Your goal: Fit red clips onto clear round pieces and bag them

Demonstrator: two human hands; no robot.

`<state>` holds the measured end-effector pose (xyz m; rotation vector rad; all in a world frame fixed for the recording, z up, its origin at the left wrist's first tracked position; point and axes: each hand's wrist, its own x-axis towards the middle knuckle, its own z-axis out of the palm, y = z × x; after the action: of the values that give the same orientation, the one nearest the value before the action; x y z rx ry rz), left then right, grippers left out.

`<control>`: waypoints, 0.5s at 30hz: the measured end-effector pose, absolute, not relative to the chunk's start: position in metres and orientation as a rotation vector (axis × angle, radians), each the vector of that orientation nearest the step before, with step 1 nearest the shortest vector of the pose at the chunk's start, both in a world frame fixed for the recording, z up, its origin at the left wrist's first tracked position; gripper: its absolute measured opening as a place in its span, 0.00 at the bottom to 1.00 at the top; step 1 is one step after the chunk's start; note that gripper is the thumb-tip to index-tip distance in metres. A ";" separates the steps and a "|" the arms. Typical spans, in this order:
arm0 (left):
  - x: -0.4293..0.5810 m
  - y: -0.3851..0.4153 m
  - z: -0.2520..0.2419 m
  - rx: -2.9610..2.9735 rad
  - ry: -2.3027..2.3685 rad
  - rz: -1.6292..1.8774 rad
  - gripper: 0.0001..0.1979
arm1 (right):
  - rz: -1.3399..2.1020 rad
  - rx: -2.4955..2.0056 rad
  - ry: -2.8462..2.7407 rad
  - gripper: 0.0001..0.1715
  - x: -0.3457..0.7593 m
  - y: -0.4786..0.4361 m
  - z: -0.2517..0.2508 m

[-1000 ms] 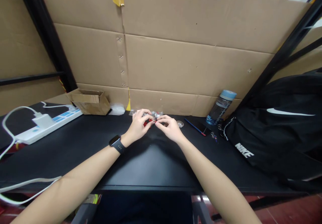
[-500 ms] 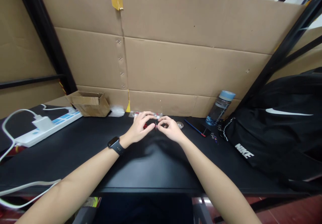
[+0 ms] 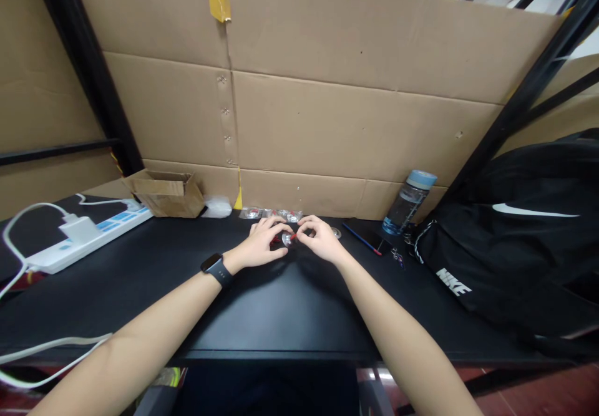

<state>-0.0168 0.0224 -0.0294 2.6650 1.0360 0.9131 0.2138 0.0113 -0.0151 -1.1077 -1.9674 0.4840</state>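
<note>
A small round, clear-silvery piece with a red part [image 3: 287, 239] is between my two hands over the black table. My right hand [image 3: 319, 239] pinches its red end between thumb and fingertips. My left hand [image 3: 262, 242], with a dark watch on the wrist, curves around the piece's left side, thumb and fingers apart. Something red shows under the left palm, mostly hidden by the fingers. Just behind my hands lie several small clear packets [image 3: 253, 213] with red and silvery contents. A clear ring-shaped thing [image 3: 336, 232] lies right of my right hand, partly covered.
On the right are a blue pen [image 3: 360, 237], a dark phone [image 3: 378, 241], small metal clips [image 3: 397, 257], a water bottle [image 3: 408, 204] and a black bag [image 3: 519, 241]. On the left stand a cardboard box [image 3: 166, 198] and a power strip [image 3: 98, 238]. Cardboard walls the back.
My left thumb and fingers have spread away from the small piece, whose round face now shows. My right hand keeps its pinch, and the packets behind are less covered.
</note>
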 end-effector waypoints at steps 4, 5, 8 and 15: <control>-0.034 0.038 -0.027 2.626 1.084 0.955 0.21 | 0.398 -1.155 -2.124 0.04 0.223 0.014 -0.017; -0.039 0.042 -0.028 2.638 1.115 0.944 0.18 | 0.402 -1.163 -2.169 0.04 0.225 0.014 -0.018; -0.054 0.054 -0.030 2.717 1.148 0.819 0.09 | 0.451 -1.171 -2.261 0.04 0.233 0.017 -0.020; -0.061 0.061 -0.037 2.750 1.080 0.670 0.09 | 0.290 -1.452 -2.273 0.17 0.275 0.033 -0.017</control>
<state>-0.0606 0.0613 -0.0372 2.7501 1.0803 0.6698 0.2750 0.0333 -0.0167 -1.4523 -2.2730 0.2900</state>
